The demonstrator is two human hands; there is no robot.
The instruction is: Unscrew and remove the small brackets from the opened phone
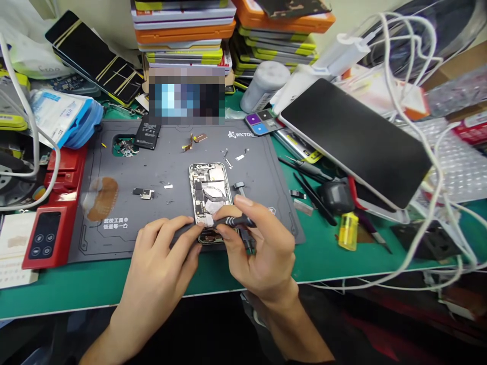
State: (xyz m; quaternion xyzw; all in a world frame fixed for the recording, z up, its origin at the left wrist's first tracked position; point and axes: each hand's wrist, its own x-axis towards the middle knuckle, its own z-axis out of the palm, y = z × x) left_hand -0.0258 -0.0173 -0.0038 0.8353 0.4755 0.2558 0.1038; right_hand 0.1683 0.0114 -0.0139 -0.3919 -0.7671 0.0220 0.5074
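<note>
An opened smartphone (216, 195), its inner boards and flex cables showing, lies on a grey work mat (160, 167). My left hand (163, 256) is closed at its lower left edge, fingertips touching the frame. Something dark shows between those fingers; its kind cannot be made out. In my right hand (262, 251) a dark screwdriver (239, 221) is pinched between thumb and fingers, lying almost level over the phone's lower part. The screwdriver's tip meets the phone's lower inside, partly covered by fingers. Near the phone lie a small metal-and-black part (144, 193) and tiny brackets (228, 161).
A loose battery (147, 133) and flex cables (194, 142) lie farther back on the mat. A red device (47, 235) borders it at left. At right are tools, a yellow bottle (347, 231), a large dark tablet (353, 137) and white cables (433, 187). Stacked boxes (184, 35) stand behind.
</note>
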